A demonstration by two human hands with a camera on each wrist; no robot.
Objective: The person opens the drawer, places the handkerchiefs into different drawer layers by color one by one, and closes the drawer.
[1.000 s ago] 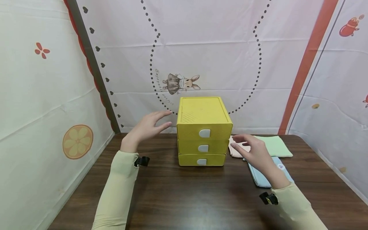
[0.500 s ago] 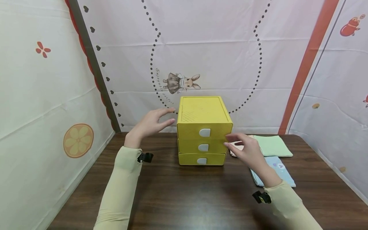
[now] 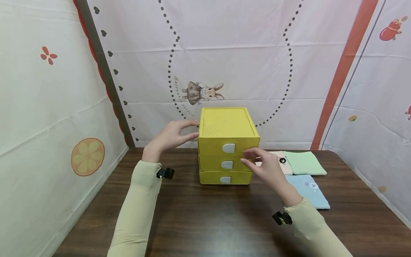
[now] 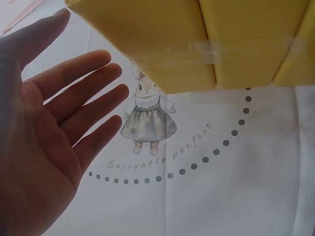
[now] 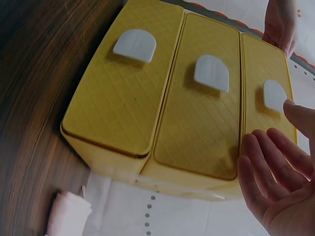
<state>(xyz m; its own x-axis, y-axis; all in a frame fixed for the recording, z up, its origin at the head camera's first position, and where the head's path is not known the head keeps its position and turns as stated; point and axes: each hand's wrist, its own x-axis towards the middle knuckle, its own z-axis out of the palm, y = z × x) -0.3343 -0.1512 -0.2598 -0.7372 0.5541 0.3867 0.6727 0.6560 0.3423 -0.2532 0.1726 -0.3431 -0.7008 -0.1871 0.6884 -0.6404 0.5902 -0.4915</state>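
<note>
A yellow drawer box (image 3: 228, 123) with three stacked drawers stands at the middle back of the table, each drawer bearing a white tab handle (image 3: 228, 148). My left hand (image 3: 170, 137) is at its upper left side, fingertips right at the edge in the head view. The left wrist view shows that hand's (image 4: 54, 128) fingers spread and nearly straight beside the box's side wall. My right hand (image 3: 264, 166) is in front of the right part of the drawer fronts. In the right wrist view, that hand's (image 5: 280, 177) fingers are relaxed near the top drawer's handle (image 5: 273, 96), holding nothing.
Folded cloths lie on the brown table (image 3: 205, 221) right of the box: a green one (image 3: 306, 163), a light blue one (image 3: 308, 189) and a pale pink one (image 3: 284, 161) partly behind my right hand. Printed white curtains (image 3: 237, 71) hang behind and at both sides.
My right hand has moved left, from over the cloths to in front of the drawer fronts. The left hand has moved slightly right, up to the box. The box and cloths have stayed put.
</note>
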